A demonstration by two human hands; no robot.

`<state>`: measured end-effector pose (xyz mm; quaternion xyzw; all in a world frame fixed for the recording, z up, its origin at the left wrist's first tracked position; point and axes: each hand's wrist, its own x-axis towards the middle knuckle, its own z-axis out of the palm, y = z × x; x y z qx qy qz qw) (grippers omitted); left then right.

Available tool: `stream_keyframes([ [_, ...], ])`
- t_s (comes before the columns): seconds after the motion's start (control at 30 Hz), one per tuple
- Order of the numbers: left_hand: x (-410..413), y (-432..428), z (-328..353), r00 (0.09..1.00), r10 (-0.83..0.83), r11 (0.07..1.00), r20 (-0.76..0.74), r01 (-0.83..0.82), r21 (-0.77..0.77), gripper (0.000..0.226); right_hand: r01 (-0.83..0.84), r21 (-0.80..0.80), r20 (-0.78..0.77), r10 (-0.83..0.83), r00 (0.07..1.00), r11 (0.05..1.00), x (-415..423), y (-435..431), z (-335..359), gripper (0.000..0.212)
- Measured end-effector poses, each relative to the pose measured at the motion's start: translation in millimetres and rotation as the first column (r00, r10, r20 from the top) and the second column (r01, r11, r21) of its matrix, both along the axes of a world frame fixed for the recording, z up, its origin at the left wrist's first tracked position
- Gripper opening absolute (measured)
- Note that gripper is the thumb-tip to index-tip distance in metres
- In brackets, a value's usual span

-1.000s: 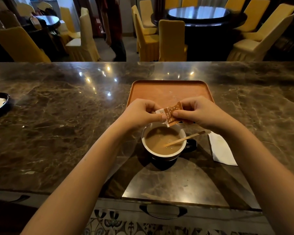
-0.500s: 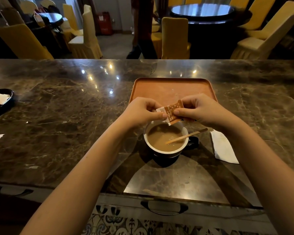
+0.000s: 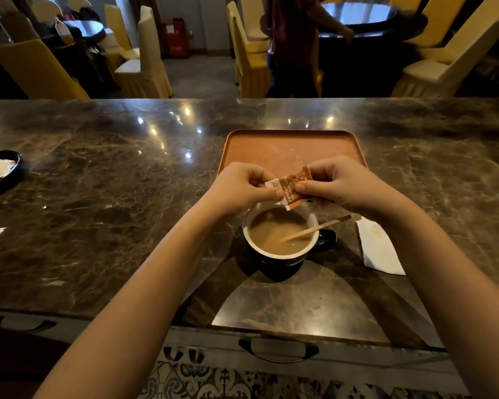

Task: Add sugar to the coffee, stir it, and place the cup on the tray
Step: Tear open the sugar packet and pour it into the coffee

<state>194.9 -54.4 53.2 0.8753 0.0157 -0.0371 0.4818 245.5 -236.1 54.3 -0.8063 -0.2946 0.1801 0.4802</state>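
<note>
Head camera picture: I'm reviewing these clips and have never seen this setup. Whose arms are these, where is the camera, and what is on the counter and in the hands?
There is no machine here. A person wears a wide-angle camera on the head, looking forward and down, so the two bare arms reaching in from below are their own.

The left hand and right hand pinch a small orange and white sugar packet between them, just above a cup of coffee. A wooden stir stick leans in the cup.

The cup stands on a dark marble counter. Behind it lies an empty orange tray, and a white napkin lies to its right. A dark dish sits at the far left edge. Beyond are yellow-covered chairs and another person.
</note>
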Motion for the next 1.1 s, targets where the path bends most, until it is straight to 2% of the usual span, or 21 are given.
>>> stream_keyframes([
  [0.2, 1, 1, -1, 1.000, -0.004, 1.000, 0.003, 0.004, -0.011, 0.010, 0.011, 0.019, -0.026, -0.010, 1.000, 1.000, 2, 0, -4, 0.006],
  [0.33, 0, 1, -2, 0.998, 0.026, 0.995, 0.053, -0.021, -0.093, 0.016, 0.054, 0.125, -0.136, -0.037, 0.990, 0.991, 5, -5, -8, 0.010],
  [0.47, -2, -5, -1, 0.989, 0.079, 0.990, 0.124, -0.063, -0.123, 0.011, 0.099, 0.199, -0.244, -0.049, 0.969, 0.975, 6, -9, -10, 0.015],
  [0.57, 1, -10, 5, 0.973, 0.094, 0.996, 0.211, -0.091, -0.025, 0.012, 0.076, 0.134, -0.145, -0.057, 0.988, 0.988, 7, -12, -7, 0.014],
  [0.67, 4, -15, 15, 0.963, 0.015, 0.987, 0.271, -0.058, 0.151, 0.014, 0.073, 0.089, -0.050, -0.068, 0.996, 0.993, 8, -16, 1, 0.016],
  [0.77, 6, -18, 26, 0.954, -0.045, 0.972, 0.297, -0.027, 0.233, 0.012, 0.033, 0.110, -0.025, -0.030, 0.999, 0.993, 6, -16, 5, 0.019],
  [0.87, 4, -20, 31, 0.951, -0.031, 0.989, 0.307, -0.014, 0.144, 0.017, 0.027, 0.137, -0.016, -0.025, 1.000, 0.990, 3, -14, 4, 0.017],
  [0.97, -3, -18, 27, 0.966, 0.003, 1.000, 0.258, -0.010, 0.024, 0.025, 0.079, 0.246, -0.097, -0.056, 0.994, 0.966, 0, -15, 4, 0.023],
  [1.1, -10, -21, 19, 0.968, 0.037, 0.997, 0.250, -0.020, -0.071, 0.011, 0.091, 0.276, -0.098, -0.067, 0.993, 0.957, -6, -12, 6, 0.029],
])
